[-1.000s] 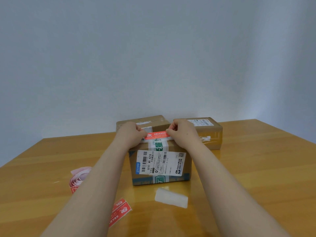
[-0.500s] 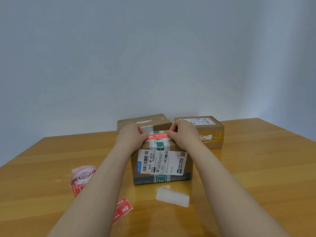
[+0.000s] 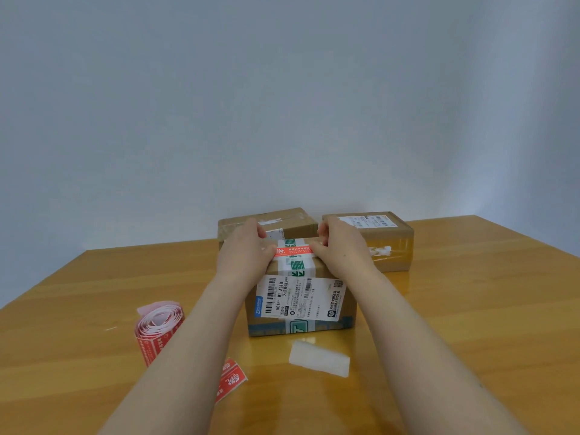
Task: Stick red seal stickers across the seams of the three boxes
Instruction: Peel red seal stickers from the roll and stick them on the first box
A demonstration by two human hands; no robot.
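Three cardboard boxes stand on the wooden table (image 3: 470,309). The near box (image 3: 301,321) carries a white shipping label and green-printed tape over its top seam. A red seal sticker (image 3: 293,251) lies crosswise over that tape at the box's top front edge. My left hand (image 3: 244,255) holds its left end and my right hand (image 3: 342,249) holds its right end, thumbs on the sticker, fingers curled. Behind stand the back left box (image 3: 292,221) and the back right box (image 3: 392,243).
A roll of red seal stickers (image 3: 157,324) lies on the table to the left. A loose red sticker (image 3: 230,379) sits near my left forearm. A white backing strip (image 3: 318,361) lies in front of the near box. A plain grey wall rises behind.
Both hands have brought the red sticker down and slightly forward onto the top of the near box, over the green tape. The boxes have not moved.
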